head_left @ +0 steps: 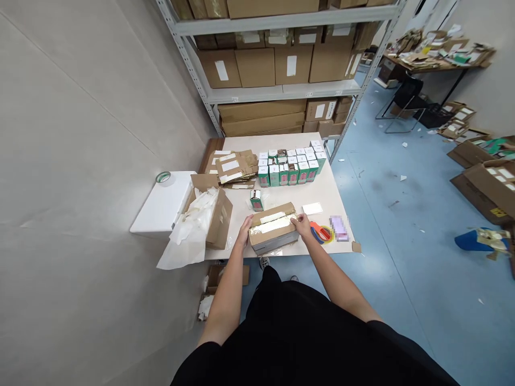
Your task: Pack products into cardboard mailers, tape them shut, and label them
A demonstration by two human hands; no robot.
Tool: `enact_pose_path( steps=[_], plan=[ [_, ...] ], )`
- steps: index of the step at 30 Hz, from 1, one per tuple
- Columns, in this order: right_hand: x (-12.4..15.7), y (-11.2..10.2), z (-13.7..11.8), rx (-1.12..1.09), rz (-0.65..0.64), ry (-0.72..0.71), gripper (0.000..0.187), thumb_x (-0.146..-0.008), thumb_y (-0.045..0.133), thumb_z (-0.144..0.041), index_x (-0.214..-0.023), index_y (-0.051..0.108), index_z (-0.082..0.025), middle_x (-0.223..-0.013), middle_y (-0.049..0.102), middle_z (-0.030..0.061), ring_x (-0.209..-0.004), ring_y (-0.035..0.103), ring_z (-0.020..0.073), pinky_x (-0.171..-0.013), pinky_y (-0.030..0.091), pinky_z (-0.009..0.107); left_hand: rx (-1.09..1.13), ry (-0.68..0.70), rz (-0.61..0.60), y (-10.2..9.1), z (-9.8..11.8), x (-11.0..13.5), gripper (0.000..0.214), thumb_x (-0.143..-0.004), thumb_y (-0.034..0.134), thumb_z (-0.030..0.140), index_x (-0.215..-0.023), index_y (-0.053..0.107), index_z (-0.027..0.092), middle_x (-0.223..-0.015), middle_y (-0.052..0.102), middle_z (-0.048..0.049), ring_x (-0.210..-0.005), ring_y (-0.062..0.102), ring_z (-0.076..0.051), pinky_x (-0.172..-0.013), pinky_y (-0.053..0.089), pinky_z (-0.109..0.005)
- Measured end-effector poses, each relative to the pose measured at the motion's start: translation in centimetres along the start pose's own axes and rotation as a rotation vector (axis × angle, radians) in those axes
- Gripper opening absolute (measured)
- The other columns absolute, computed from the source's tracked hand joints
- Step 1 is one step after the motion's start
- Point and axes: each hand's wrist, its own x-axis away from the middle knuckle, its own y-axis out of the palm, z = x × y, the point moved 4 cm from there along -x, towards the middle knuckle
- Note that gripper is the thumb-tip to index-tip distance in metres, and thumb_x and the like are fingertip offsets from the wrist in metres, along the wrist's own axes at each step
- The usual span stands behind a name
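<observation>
A taped cardboard box [274,235] with white labels along its top lies at the table's front edge. My left hand [243,231] presses against its left end, fingers along the side. At the top right corner, the fingers of my right hand [302,224] are closed on the box's edge by the shiny tape; whether they pinch the tape itself is too small to tell. Just behind the box stands a small green and white carton [256,200]. Orange-handled scissors [317,231] and a yellow tape roll [329,234] lie right of my right hand.
Several green and white cartons [289,170] stand in rows at the back of the table [336,214]. Flattened cardboard [233,166] is piled beside them. An open box [220,220] with white wrapping [193,220] stands left. Behind rises a shelf rack [281,94] full of boxes.
</observation>
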Motion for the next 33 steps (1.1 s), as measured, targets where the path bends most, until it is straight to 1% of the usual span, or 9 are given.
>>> enact_pose_path(
  steps=[4, 8, 10, 16, 20, 23, 27, 30, 33],
  plan=[
    [0.1, -0.1, 0.8, 0.147, 0.052, -0.003, 0.044, -0.070, 0.070, -0.048, -0.101, 0.053, -0.024, -0.104, 0.068, 0.0053, -0.094, 0.064, 0.0240, -0.085, 0.051, 0.034, -0.157, 0.075, 0.008, 0.4, -0.7, 0.1, 0.076, -0.073, 0.084, 0.047, -0.141, 0.061, 0.025, -0.154, 0.053, -0.0081, -0.141, 0.051, -0.031, -0.119, 0.040, -0.041],
    [0.5, -0.1, 0.7, 0.209, 0.050, -0.005, 0.056, -0.075, 0.064, -0.041, -0.127, 0.054, -0.022, -0.120, 0.069, 0.0102, -0.105, 0.067, 0.0270, -0.095, 0.051, 0.038, -0.293, 0.123, 0.092, 1.0, -1.2, -0.5, 0.056, -0.078, 0.082, 0.039, -0.130, 0.070, 0.025, -0.160, 0.046, -0.0067, -0.148, 0.044, -0.032, -0.124, 0.033, -0.042],
    [0.8, -0.2, 0.4, 0.237, 0.054, -0.041, 0.062, -0.078, 0.061, -0.038, -0.137, 0.052, -0.021, -0.127, 0.068, 0.0119, -0.112, 0.066, 0.0280, -0.100, 0.050, 0.039, -0.355, 0.142, 0.093, 1.3, -1.1, -1.0, 0.052, -0.079, 0.081, 0.034, -0.129, 0.071, 0.025, -0.164, 0.041, -0.0059, -0.153, 0.037, -0.032, -0.126, 0.029, -0.043],
    [1.2, -0.6, -0.3, 0.418, 0.032, -0.224, 0.066, -0.086, 0.050, -0.036, -0.149, 0.051, -0.015, -0.138, 0.063, 0.0165, -0.130, 0.056, 0.0318, -0.115, 0.041, 0.045, -0.462, 0.153, 0.054, 2.1, -0.4, -2.8, 0.063, -0.082, 0.075, 0.023, -0.143, 0.061, 0.026, -0.170, 0.032, -0.0046, -0.159, 0.022, -0.027, -0.130, 0.020, -0.040],
    [0.7, -0.2, -0.3, 0.470, -0.021, -0.224, 0.068, -0.091, 0.043, -0.033, -0.156, 0.042, -0.012, -0.142, 0.061, 0.0167, -0.136, 0.052, 0.0304, -0.118, 0.038, 0.045, -0.523, 0.142, 0.077, 3.2, -0.2, -3.1, 0.063, -0.086, 0.068, 0.022, -0.147, 0.057, 0.025, -0.172, 0.025, -0.0046, -0.160, 0.020, -0.027, -0.130, 0.021, -0.040],
    [0.2, 0.4, -0.6, 0.489, -0.103, -0.151, 0.069, -0.095, 0.040, -0.034, -0.160, 0.036, -0.014, -0.147, 0.059, 0.0151, -0.138, 0.052, 0.0294, -0.117, 0.040, 0.043, -0.554, 0.137, 0.124, 3.4, 0.0, -3.0, 0.060, -0.088, 0.067, 0.027, -0.147, 0.056, 0.025, -0.173, 0.024, -0.0052, -0.159, 0.022, -0.029, -0.129, 0.023, -0.040],
    [-0.2, 0.8, -1.6, 0.561, -0.179, -0.082, 0.068, -0.098, 0.041, -0.037, -0.163, 0.032, -0.016, -0.147, 0.060, 0.0139, -0.130, 0.060, 0.0302, -0.110, 0.046, 0.041, -0.589, 0.146, 0.137, 3.3, 0.4, -3.1, 0.068, -0.084, 0.076, 0.037, -0.148, 0.054, 0.025, -0.172, 0.024, -0.0088, -0.158, 0.025, -0.030, -0.128, 0.026, -0.042],
    [-0.1, 0.4, -2.2, 0.646, -0.202, -0.050, 0.069, -0.099, 0.043, -0.036, -0.163, 0.028, -0.015, -0.138, 0.066, 0.0161, -0.120, 0.066, 0.0308, -0.104, 0.049, 0.040, -0.605, 0.168, 0.117, 3.3, 0.6, -3.2, 0.070, -0.083, 0.077, 0.035, -0.148, 0.053, 0.025, -0.172, 0.024, -0.0104, -0.158, 0.026, -0.030, -0.127, 0.027, -0.043],
    [0.8, -0.6, -2.1, 0.717, -0.211, -0.022, 0.070, -0.100, 0.042, -0.037, -0.164, 0.025, -0.014, -0.125, 0.072, 0.0169, -0.112, 0.069, 0.0311, -0.099, 0.050, 0.039, -0.619, 0.180, 0.090, 3.7, 0.6, -2.9, 0.070, -0.083, 0.077, 0.034, -0.148, 0.053, 0.025, -0.171, 0.025, -0.0102, -0.159, 0.021, -0.030, -0.127, 0.026, -0.044]
  ],
)
